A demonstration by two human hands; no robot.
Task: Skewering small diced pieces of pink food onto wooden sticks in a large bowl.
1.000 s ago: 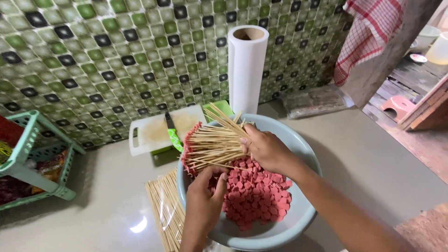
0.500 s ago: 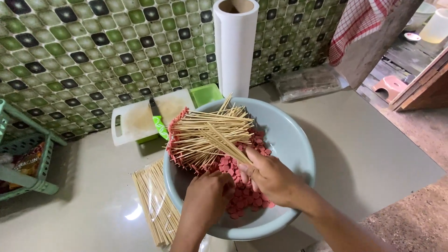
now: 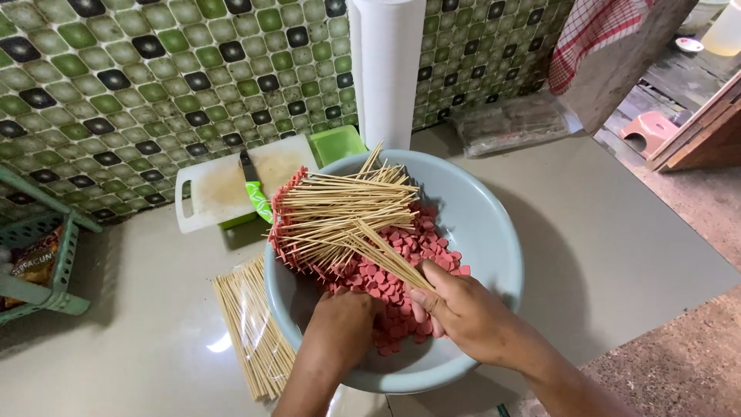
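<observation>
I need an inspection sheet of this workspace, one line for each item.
Surface: smooth beige counter, glossy.
Job's things: grey-blue plastic basin with small pink sausage pieces; bamboo skewers lying across them; bare skewers beside the basin.
Clutter: white cutting board, green-handled knife, white paper roll, green basket.
Grippers: left hand in the pieces; right hand holds one skewer.
Cables: nothing seen.
Surroundings: green tiled wall, checked cloth.

Orange printed packet (image 3: 35,262) (crumpled) in green basket (image 3: 58,297).
</observation>
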